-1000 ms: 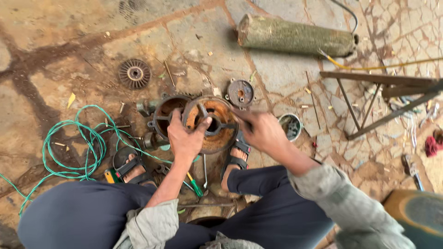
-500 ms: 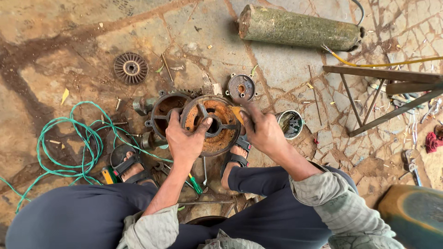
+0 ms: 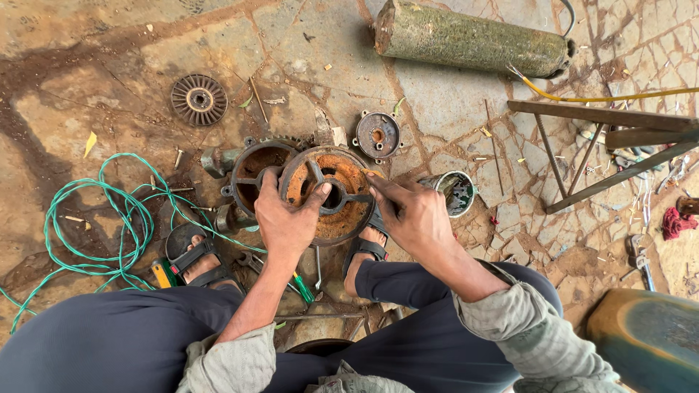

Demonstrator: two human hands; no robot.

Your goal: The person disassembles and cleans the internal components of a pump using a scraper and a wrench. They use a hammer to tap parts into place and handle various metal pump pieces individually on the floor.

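A rusty round metal housing (image 3: 342,218) with a spoked centre stands tilted on the stone floor between my feet. My left hand (image 3: 285,218) grips its left rim, thumb hooked over a spoke. My right hand (image 3: 409,217) rests on its right edge, fingers pressed to the rim; whether they pinch something small I cannot tell. A second round casing (image 3: 256,175) lies just behind it on the left.
A round finned disc (image 3: 198,99) and a small flanged cover (image 3: 377,135) lie farther out. A long mossy cylinder (image 3: 470,40), a tin can (image 3: 457,193), green coiled wire (image 3: 87,218), a green-handled screwdriver (image 3: 302,286) and a metal frame (image 3: 604,145) surround me.
The housing has been turned slightly and tilted toward me. My left thumb now hooks over a spoke, and my right hand has slid down the right rim.
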